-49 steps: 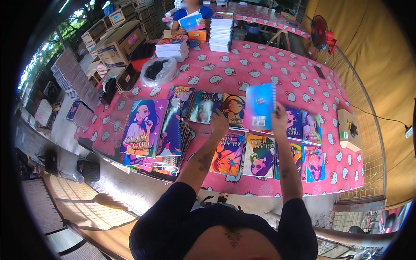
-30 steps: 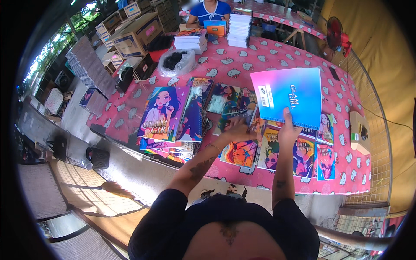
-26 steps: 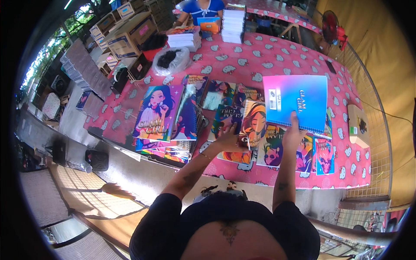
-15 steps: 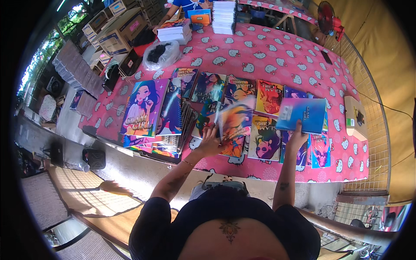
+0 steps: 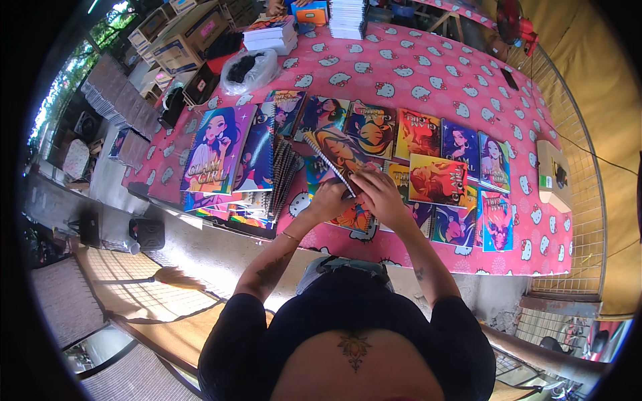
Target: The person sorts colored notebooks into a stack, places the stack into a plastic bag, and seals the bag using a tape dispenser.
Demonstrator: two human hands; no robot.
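A spiral notebook [image 5: 340, 148] with an orange illustrated cover is held tilted above the table. My left hand [image 5: 331, 202] is closed on its lower end, beside the wire spiral. Right next to it, my right hand [image 5: 382, 197] has its fingers bent over the same notebook's near corner; the fingertips are partly hidden. Rows of illustrated notebooks lie under and around my hands. Just right of my right hand, a red-and-yellow notebook [image 5: 438, 179] rests sideways across others. To the left, a purple-covered notebook [image 5: 219, 148] tops a stack, beside a pile with dark spirals [image 5: 286, 177].
A pink patterned cloth [image 5: 428, 73] covers the table. Toward the back are a plastic bag [image 5: 249, 70], white book stacks [image 5: 348, 19] and another person's hand [image 5: 275, 7]. A cardboard box [image 5: 554, 177] stands at right, near a phone [image 5: 509, 79] and a red fan [image 5: 525, 30].
My right hand has left the blue-covered notebook and moved left to the notebook in my left hand. A red-and-yellow notebook now lies where the blue cover was. The view has shifted slightly.
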